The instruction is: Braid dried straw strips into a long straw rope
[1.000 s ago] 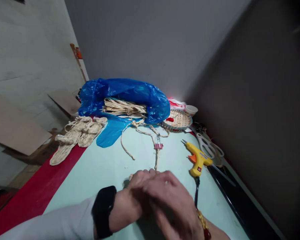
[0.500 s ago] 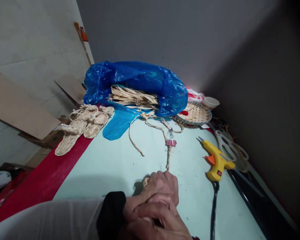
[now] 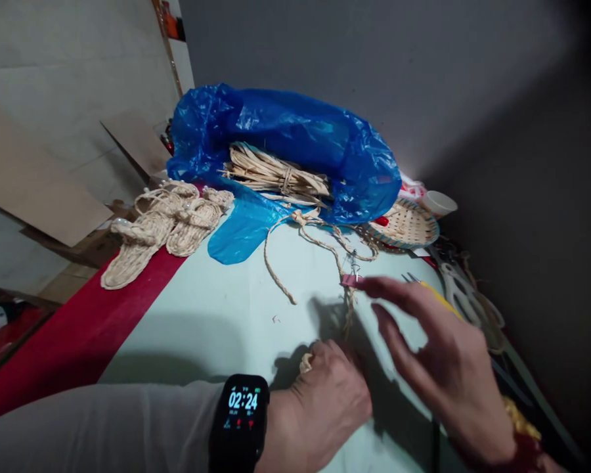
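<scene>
Braid (image 3: 347,309) runs from under your left hand (image 3: 325,401) up the frame to the pink clip (image 3: 349,280) — long axis near vertical, lower centre, free end pointing at the blue bag (image 3: 295,138). Your left fingers are closed on its near end. Your right hand (image 3: 448,368) has just lifted off, fingers spread and empty — so one hand now pins it.

right hand (image 3: 448,368) lifted off left hand (image 3: 325,404), fingers spread
</scene>
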`<state>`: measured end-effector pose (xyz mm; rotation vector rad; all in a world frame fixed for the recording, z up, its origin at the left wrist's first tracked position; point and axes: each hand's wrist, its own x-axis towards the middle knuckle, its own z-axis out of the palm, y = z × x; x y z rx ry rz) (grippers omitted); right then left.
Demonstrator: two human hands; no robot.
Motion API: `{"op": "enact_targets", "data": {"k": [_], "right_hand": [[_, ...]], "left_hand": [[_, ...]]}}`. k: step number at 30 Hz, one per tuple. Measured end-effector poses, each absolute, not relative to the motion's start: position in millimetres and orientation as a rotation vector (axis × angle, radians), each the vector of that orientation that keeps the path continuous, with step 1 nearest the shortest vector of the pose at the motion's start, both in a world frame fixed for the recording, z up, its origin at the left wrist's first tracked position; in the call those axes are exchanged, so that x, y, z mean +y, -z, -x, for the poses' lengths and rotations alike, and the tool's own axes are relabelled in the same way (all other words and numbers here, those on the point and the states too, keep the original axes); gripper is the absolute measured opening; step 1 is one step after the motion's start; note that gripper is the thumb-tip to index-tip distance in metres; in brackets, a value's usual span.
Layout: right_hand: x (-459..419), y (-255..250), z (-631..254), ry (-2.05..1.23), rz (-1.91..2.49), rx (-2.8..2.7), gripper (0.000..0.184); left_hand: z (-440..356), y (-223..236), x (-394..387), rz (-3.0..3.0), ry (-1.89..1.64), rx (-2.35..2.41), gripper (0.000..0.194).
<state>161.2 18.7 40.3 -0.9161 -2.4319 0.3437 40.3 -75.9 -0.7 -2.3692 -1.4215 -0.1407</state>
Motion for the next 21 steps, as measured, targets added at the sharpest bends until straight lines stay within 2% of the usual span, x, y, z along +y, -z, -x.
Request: {"op": "enact_targets", "data": {"k": [3, 5, 11, 17, 21], "right_hand": [[67.3, -42.8, -165.5, 0.020, 1.056, -2.523, 0.027], [89.6, -38.6, -166.0, 0.077, 1.104, -2.636, 0.030], [99.5, -21.9, -164.6, -0.242, 1.067, -2.818, 0.029], [94.0, -33.2, -159.8, -0.516, 1.054, -2.791, 0.032], [99.5, -38.5, -157.5, -0.555, 1.057, -2.798, 0.029]], "left_hand": [[-42.6, 1.4, -67.4, 2.337, 0.083, -1.524, 0.008], [-43.3, 2.1, -65.2, 2.332, 0.078, -1.540, 0.010], [-46.5, 7.5, -64.2, 2.313, 0.165, -1.576, 0.015], [-49.6, 10.4, -61.9, 2.294, 0.182, -1.657, 0.016], [-44.8, 7.5, -61.4, 2.344, 0.171, -1.666, 0.014]]}}
